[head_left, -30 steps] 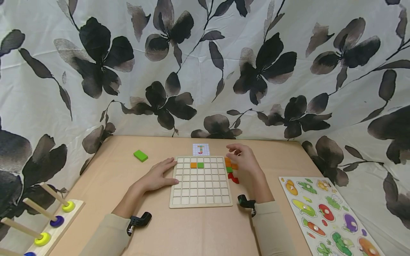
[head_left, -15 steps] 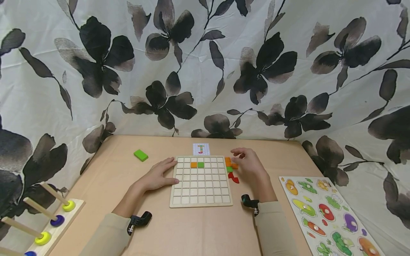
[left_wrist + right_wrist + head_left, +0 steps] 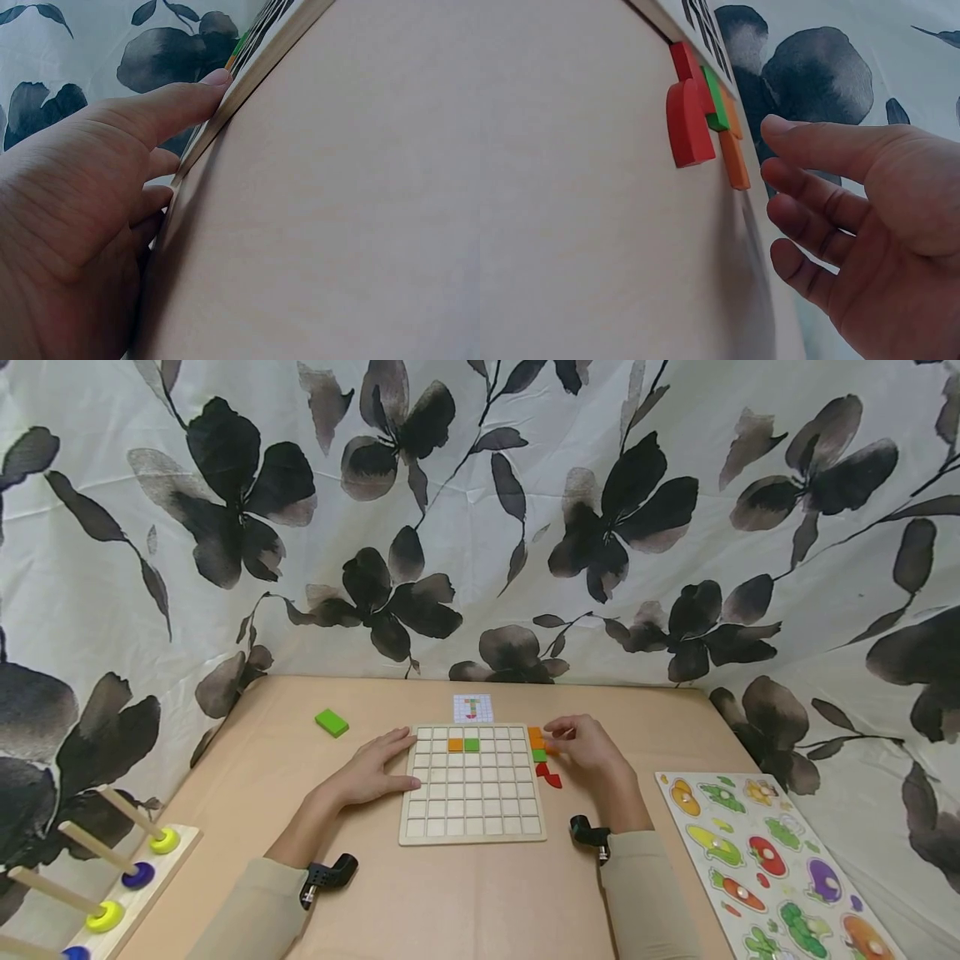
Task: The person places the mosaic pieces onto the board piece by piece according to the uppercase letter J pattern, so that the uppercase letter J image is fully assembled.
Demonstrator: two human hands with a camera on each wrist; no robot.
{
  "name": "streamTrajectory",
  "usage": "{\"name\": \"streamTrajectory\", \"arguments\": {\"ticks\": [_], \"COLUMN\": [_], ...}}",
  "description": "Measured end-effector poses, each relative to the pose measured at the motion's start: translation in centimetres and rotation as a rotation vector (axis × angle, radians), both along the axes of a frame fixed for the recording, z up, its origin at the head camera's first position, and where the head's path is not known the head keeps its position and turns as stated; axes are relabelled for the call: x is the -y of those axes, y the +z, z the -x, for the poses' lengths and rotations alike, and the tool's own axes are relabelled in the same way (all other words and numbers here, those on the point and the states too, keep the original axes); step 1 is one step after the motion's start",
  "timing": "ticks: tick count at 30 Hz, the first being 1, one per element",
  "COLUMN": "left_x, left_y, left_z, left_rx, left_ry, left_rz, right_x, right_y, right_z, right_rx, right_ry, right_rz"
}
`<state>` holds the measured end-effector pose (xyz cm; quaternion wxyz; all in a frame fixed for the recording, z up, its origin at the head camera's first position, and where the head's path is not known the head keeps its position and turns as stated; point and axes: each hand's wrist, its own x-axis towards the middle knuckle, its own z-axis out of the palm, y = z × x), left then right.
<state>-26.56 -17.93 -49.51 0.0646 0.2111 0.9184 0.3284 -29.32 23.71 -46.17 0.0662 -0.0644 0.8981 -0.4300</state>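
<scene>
A pale wooden grid board [image 3: 472, 810] lies mid-table. In its second row from the top, an orange square [image 3: 455, 745] and a green square [image 3: 472, 745] sit side by side. My left hand [image 3: 367, 772] rests along the board's left edge; in the left wrist view its thumb [image 3: 184, 109] lies over the rim. Beside the right edge lie orange pieces [image 3: 536, 737], a green piece [image 3: 540, 756] and red pieces [image 3: 552, 781]. My right hand [image 3: 592, 750] hovers close to them with loosely bent fingers. Nothing shows between those fingers in the right wrist view, apart from the orange piece [image 3: 735, 161].
A small pattern card [image 3: 472, 708] lies behind the board. At the back left is a loose green block [image 3: 332, 722]. A wooden peg stand with rings [image 3: 161, 868] occupies the left front, and a vegetable picture board [image 3: 772, 852] the right. A floral cloth hangs behind.
My right hand has moved slightly right and toward me, lowering beside the orange pieces. My left hand stays at the board's edge, and the squares on the board are unchanged.
</scene>
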Motion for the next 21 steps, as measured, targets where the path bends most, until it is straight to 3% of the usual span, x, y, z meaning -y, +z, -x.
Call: {"name": "streamTrajectory", "arguments": {"ticks": [21], "left_x": [-0.08], "left_y": [0.20], "left_z": [-0.06], "left_rx": [0.013], "left_ry": [-0.002], "left_rz": [-0.006], "right_x": [-0.48], "right_y": [-0.88], "right_z": [0.41], "right_rx": [-0.050], "right_ry": [0.049], "right_rz": [-0.098]}}
